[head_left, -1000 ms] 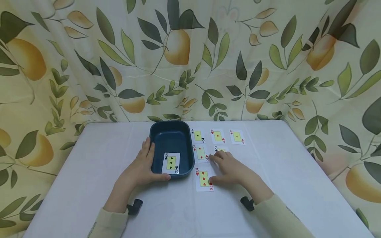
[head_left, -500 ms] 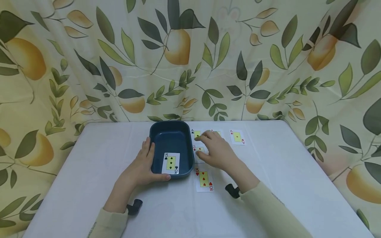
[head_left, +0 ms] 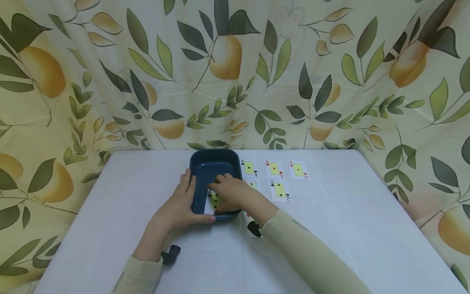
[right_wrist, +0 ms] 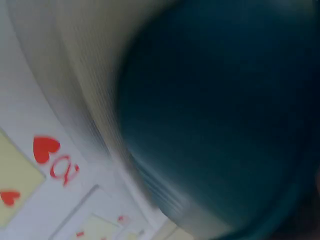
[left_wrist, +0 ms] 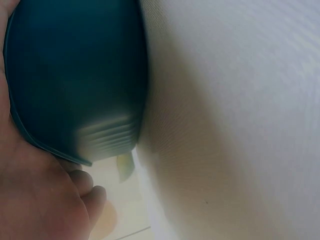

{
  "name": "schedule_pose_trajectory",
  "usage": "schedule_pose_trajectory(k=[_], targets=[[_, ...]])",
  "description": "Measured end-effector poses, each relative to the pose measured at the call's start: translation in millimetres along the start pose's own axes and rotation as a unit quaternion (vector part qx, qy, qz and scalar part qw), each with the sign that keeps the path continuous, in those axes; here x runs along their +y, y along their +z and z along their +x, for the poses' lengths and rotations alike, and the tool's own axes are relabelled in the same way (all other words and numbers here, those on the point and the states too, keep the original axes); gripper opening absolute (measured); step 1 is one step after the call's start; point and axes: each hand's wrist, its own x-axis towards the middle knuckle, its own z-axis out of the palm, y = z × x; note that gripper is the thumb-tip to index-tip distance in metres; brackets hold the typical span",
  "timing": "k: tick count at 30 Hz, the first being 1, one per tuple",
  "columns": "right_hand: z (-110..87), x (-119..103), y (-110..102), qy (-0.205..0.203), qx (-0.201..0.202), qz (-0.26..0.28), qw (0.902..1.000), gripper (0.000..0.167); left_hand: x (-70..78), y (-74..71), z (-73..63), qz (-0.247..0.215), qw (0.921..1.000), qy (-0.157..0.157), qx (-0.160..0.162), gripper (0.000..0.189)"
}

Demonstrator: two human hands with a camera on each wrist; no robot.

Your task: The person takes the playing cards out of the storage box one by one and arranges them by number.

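Observation:
A dark blue rectangular tray [head_left: 215, 153] rests on the white table, its outer wall [left_wrist: 75, 75] close up in the left wrist view. My left hand [head_left: 176, 206] holds its near left corner, fingers along the left side and thumb along the near rim. Inside the tray lies a three of spades playing card [head_left: 208, 207], partly covered. My right hand [head_left: 231, 194] reaches over the right rim, with fingers and thumb spread above this card; contact with it is hard to make out. In the right wrist view a three of hearts [right_wrist: 17, 170] lies beside the tray.
Right of the tray, cards lie in rows: ace of clubs [head_left: 249, 168], ace of hearts [head_left: 274, 169], ace of diamonds [head_left: 299, 170] at the back. A two of clubs [head_left: 280, 190] lies nearer, beside a mostly hidden two of diamonds [head_left: 252, 185]. A fruit-patterned curtain [head_left: 279, 81] hangs behind.
My right hand has left the two of clubs, crossed leftward over the cards and come down into the tray at the three of spades. My left hand stays on the tray. The view shifts slightly.

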Motion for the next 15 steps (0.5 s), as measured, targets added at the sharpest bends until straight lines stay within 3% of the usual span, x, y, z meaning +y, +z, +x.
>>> schedule_pose_trajectory(k=[5,15], targets=[[6.7,-3.5,5.7,0.019,-0.039,-0.014,0.9990,0.076,0.2,-0.6,0.3,0.005,1.0000,0.000,-0.002,0.143],[10.5,-2.4,11.0,0.023,-0.035,0.014,0.9990,0.083,-0.1,0.6,0.1,0.004,1.0000,-0.001,-0.003,0.144]])
